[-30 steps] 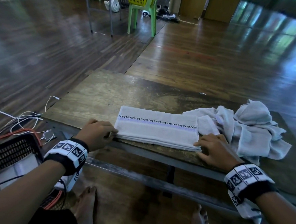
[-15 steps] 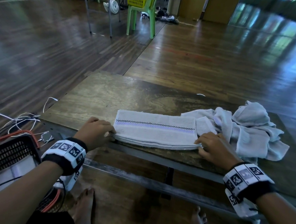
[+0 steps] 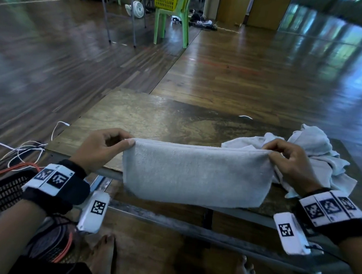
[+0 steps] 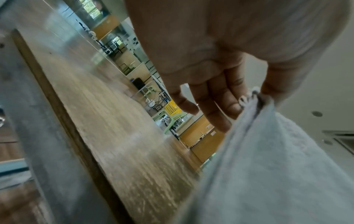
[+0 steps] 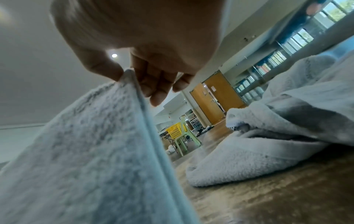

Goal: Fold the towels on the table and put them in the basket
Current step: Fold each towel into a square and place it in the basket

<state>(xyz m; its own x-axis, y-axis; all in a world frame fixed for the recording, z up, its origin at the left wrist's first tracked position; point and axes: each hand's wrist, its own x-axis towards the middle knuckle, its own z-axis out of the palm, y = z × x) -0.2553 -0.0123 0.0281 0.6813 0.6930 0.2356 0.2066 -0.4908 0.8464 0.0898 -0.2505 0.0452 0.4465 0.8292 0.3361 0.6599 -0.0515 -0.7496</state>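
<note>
A folded pale grey towel (image 3: 196, 175) hangs in the air above the table's near edge, stretched between both hands. My left hand (image 3: 104, 147) pinches its upper left corner, seen close in the left wrist view (image 4: 250, 97). My right hand (image 3: 288, 159) pinches the upper right corner, thumb against fingers (image 5: 126, 75). A heap of crumpled towels (image 3: 313, 156) lies on the table (image 3: 156, 118) at the right, just behind the right hand (image 5: 268, 136). A black basket (image 3: 3, 192) stands on the floor at the lower left.
White and orange cables (image 3: 21, 155) trail on the floor left of the table. A metal frame rail (image 3: 192, 227) runs under the table's front edge. My bare feet (image 3: 104, 256) stand below. A green chair with a yellow basket (image 3: 171, 15) is far back.
The folded towel lay flat on the table with both hands at its ends. Both hands have pinched its corners and lifted it, so it now hangs upright off the table.
</note>
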